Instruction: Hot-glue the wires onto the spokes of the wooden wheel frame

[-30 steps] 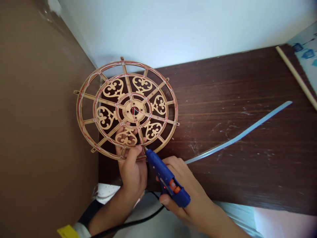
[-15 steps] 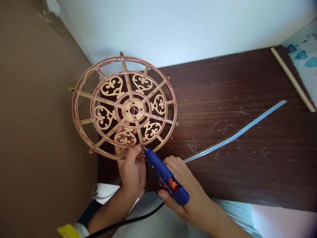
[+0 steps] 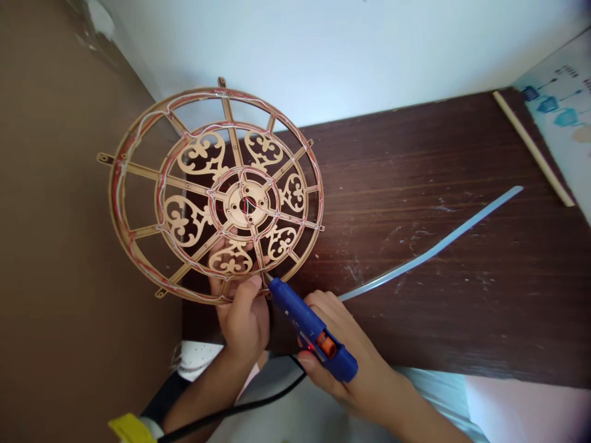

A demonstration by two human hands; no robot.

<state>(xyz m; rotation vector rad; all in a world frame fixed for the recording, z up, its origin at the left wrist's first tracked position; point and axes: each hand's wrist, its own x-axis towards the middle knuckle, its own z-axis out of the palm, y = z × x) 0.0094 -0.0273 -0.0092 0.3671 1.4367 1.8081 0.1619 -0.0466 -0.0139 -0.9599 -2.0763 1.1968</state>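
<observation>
A round laser-cut wooden frame [image 3: 247, 205] with spokes and scrollwork panels stands nearly upright, with thin white and red lines running along its rings. My left hand [image 3: 242, 317] is shut on its lower rim, with fingers showing behind the scrollwork. My right hand [image 3: 355, 369] grips a blue hot glue gun [image 3: 314, 332], whose nozzle tip is at the lower part of the frame, close to my left thumb. A translucent glue stick [image 3: 434, 249] lies on the table, its near end just past my right hand.
The dark wood tabletop [image 3: 415, 154] runs to the right, marked with white scuffs. A brown board [image 3: 69, 258] stands at the left. A black cable [image 3: 240, 409] trails from the glue gun. A wooden dowel [image 3: 533, 147] and a printed sheet [image 3: 561, 104] lie at the top right.
The wooden frame has swung left and up, and it appears larger and less tilted. The glue gun and both hands have barely moved.
</observation>
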